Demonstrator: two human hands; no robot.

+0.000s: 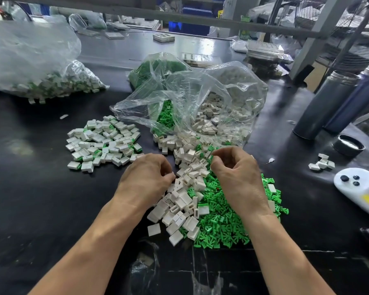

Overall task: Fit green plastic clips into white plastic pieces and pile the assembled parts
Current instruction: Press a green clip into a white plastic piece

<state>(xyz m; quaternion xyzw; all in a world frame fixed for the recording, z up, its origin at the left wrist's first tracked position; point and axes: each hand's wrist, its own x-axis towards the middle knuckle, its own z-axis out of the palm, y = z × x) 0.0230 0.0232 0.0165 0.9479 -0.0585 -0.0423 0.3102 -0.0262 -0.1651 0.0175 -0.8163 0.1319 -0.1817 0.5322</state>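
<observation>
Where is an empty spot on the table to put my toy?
Bare black table lies left of the left hand, below the pile of assembled white-and-green parts. Between the hands it is crowded with loose white pieces and green clips.
</observation>
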